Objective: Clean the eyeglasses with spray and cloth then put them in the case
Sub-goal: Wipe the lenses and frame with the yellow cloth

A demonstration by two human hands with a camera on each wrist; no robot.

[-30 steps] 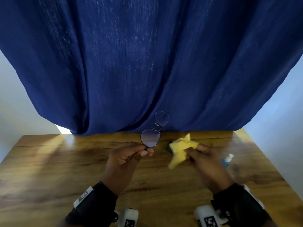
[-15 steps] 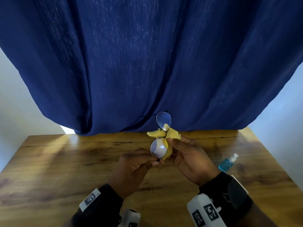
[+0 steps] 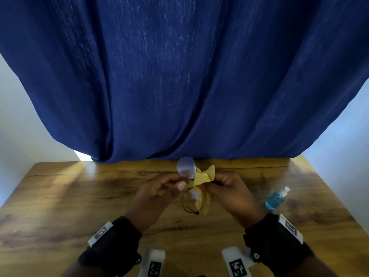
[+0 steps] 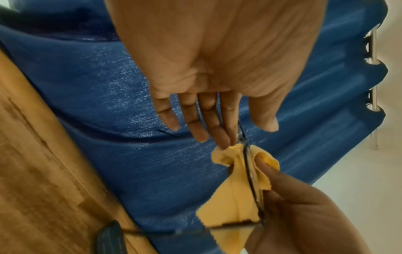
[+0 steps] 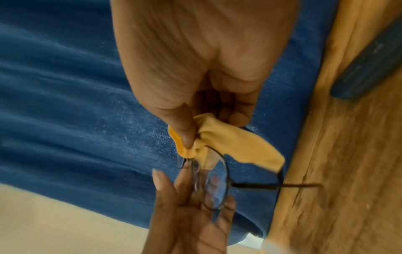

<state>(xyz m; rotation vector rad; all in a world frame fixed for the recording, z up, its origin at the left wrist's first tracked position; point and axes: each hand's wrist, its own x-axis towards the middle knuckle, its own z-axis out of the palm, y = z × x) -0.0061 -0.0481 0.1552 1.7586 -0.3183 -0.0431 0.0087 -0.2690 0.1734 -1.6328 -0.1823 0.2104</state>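
Thin dark round eyeglasses (image 3: 185,169) are held up over the wooden table (image 3: 79,196), one lens above the other. My left hand (image 3: 179,182) pinches the frame near the bridge; in the left wrist view its fingers (image 4: 226,134) lie fairly straight along the rim (image 4: 250,173). My right hand (image 3: 215,181) pinches a yellow cloth (image 3: 203,176) around the rim of one lens (image 5: 214,185), the thumb (image 5: 185,134) pressing the cloth (image 5: 239,147). The dark blue case (image 5: 369,68) lies on the table beyond the hands and is hidden in the head view.
A small blue spray bottle (image 3: 276,198) lies on its side on the table to the right of my right hand. A dark blue curtain (image 3: 179,76) hangs along the table's far edge. Pale walls (image 3: 20,126) stand on both sides.
My right hand brought the cloth from beside the glasses onto them. Both hands and the glasses have since come lower and closer to me, and the glasses have tilted.
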